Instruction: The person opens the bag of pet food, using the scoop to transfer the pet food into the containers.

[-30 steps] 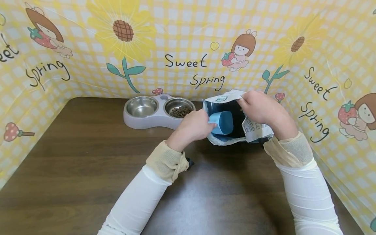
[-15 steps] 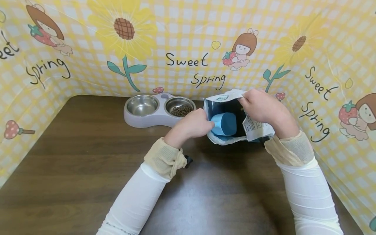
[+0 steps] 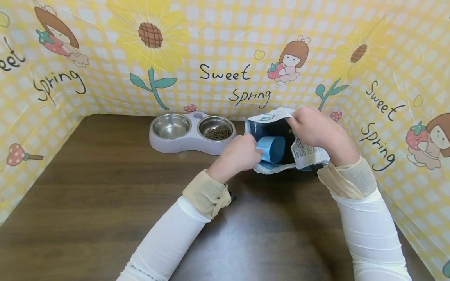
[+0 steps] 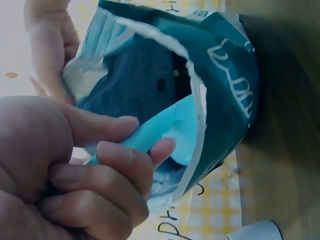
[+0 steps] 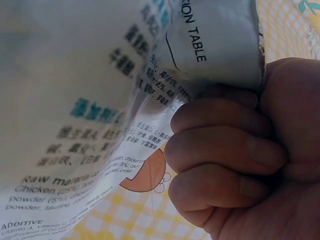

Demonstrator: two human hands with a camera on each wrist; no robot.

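Note:
My left hand (image 3: 240, 153) grips the handle of a light blue scoop (image 3: 272, 149), whose cup sits inside the mouth of a pet food bag (image 3: 261, 168). In the left wrist view the thumb and curled fingers pinch the scoop's handle (image 4: 145, 134), and the cup end is partly hidden behind the bag's rim. My right hand (image 3: 314, 127) grips the bag's upper right edge, holding the mouth wide and tilted toward me. Printed text covers the bag's pale side (image 5: 100, 125) in the right wrist view, where the fingers curl at its edge.
Left of the bag stands a pale lilac double feeder (image 3: 188, 145). Its right steel bowl holds brown kibble (image 3: 218, 133); the left steel bowl (image 3: 171, 127) shows bare metal. A yellow checked cloth (image 3: 218, 47) rises behind and beside the brown wooden table (image 3: 105, 203).
The left hand and scoop have shifted slightly right, a little further into the bag, with the cup turning somewhat along the way. The right hand and bag stay nearly in place.

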